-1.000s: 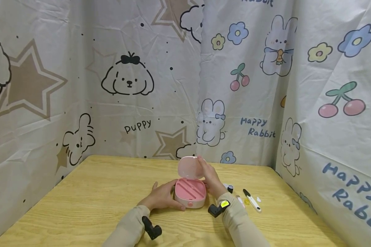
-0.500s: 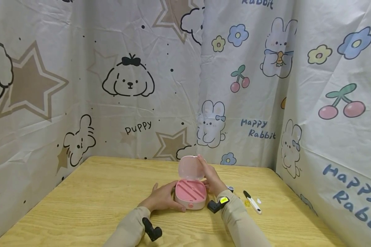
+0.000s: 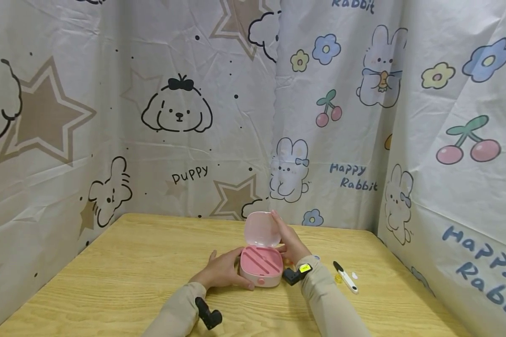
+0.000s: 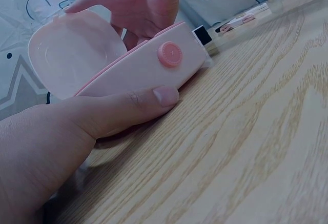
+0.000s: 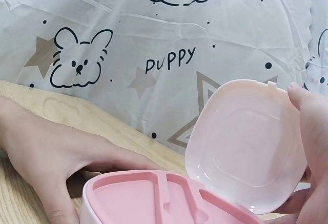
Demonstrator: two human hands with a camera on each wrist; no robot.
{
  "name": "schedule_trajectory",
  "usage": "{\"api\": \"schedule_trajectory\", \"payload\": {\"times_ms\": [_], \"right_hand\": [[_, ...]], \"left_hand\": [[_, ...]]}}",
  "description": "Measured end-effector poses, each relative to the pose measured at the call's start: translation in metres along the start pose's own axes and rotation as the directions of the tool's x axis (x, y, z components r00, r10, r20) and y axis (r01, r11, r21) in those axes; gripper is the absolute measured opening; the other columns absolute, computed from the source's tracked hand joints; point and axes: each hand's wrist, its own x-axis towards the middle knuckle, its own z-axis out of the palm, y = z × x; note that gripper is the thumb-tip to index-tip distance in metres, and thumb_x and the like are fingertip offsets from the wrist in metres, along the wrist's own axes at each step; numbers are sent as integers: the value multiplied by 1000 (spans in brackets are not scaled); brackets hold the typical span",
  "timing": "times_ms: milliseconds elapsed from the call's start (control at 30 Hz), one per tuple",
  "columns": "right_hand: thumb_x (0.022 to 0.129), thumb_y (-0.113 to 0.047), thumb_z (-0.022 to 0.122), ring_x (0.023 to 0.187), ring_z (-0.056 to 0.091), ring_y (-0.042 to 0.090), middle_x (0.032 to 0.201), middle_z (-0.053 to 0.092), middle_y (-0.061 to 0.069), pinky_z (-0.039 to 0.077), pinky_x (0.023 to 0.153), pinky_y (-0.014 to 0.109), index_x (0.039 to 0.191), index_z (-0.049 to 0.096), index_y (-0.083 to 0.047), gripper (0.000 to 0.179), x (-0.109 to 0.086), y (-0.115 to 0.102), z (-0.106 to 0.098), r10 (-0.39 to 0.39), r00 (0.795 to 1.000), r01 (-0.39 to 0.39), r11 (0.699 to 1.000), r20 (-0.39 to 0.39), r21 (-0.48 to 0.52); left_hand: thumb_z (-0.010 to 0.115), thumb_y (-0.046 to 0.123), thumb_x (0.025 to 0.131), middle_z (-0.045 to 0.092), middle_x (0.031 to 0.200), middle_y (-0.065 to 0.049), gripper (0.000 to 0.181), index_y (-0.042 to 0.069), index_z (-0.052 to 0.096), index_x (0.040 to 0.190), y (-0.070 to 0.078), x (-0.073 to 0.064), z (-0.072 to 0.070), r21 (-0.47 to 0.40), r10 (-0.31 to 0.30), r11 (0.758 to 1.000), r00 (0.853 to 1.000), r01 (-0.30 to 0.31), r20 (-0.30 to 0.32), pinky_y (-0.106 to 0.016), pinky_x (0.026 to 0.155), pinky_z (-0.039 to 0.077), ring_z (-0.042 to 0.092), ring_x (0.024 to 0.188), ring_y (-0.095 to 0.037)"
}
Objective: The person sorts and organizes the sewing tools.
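A small pink-and-white box (image 3: pixel 261 281) stands on the table with its hinged lid (image 3: pixel 259 229) raised. Its pink inner tray (image 5: pixel 125 198) has raised dividers, and a round pink button (image 4: pixel 170 55) sits on the front. My left hand (image 3: pixel 221 271) grips the box's left side, the thumb (image 4: pixel 138 106) along the lower front wall and the other fingers partly hidden behind. At the lid's right edge my right hand (image 3: pixel 294 245) holds it, thumb (image 5: pixel 300 98) at the top corner, other fingers partly hidden behind the lid.
Right of the box on the wooden table (image 3: pixel 160 248) lie a white tool with a dark tip (image 3: pixel 346 277), a small yellow item (image 3: pixel 338 279) and a small white piece (image 3: pixel 354 275). My right sleeve (image 3: pixel 329 290) covers part of that side. Printed curtains (image 3: pixel 177 154) surround the table.
Both hands keep their hold on the box and raised lid. My right forearm has shifted slightly left, so its sleeve now hides most of the small dark-and-white item beside it.
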Motion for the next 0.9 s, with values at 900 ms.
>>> {"api": "schedule_trajectory", "payload": {"times_ms": [900], "right_hand": [[81,-91,50,106,62,50,130,54,35,58,86,57,152,41,-4,113,3,-2,-4,57,998,-57,998,-4,-30]], "left_hand": [[91,63,66,49,156,1,109,28,44,157,3,0,0,-11,-50,999,999,50,17,-82,107,-7,38,147,-28]]}}
